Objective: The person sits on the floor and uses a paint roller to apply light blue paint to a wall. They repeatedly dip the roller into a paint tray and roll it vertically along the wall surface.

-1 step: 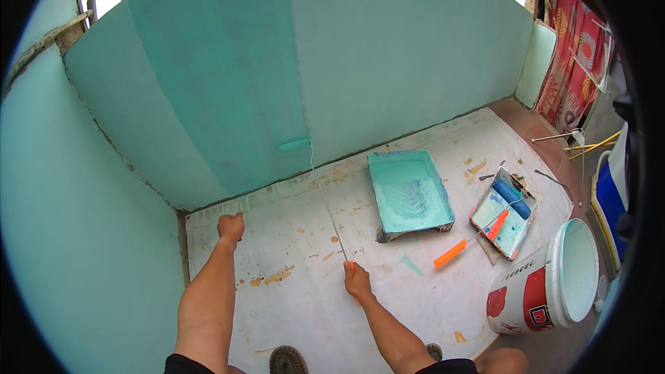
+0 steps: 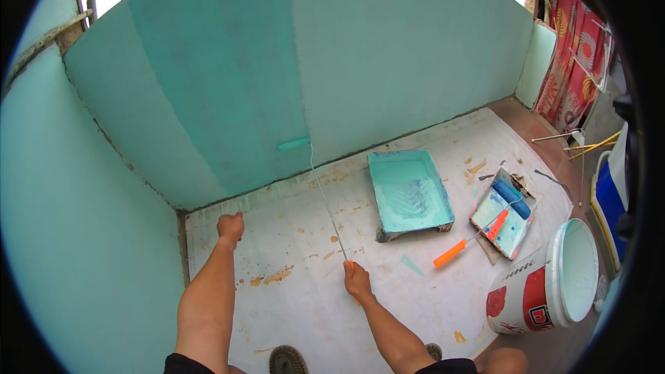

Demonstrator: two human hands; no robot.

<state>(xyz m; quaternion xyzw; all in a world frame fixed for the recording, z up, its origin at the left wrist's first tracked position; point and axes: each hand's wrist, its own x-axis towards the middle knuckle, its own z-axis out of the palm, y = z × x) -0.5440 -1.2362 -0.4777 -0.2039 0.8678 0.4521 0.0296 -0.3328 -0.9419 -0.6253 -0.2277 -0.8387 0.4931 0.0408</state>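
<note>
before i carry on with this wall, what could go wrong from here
The roller in your right hand sits low on the wall, so going lower might pick up dirt from the dark line along its bottom.

The open paint tray stands on the sheet to the right of the roller; a sideways swing or step could knock it and spill paint.

The open bucket is near your knee and might get bumped.

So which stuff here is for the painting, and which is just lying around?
For the painting: long-handled paint roller in the right hand, half-covered turquoise wall, larger paint tray, probably the white floor sheet.

Seemingly lying about: smaller paint tray, blue roller, red patterned cloth.
</note>
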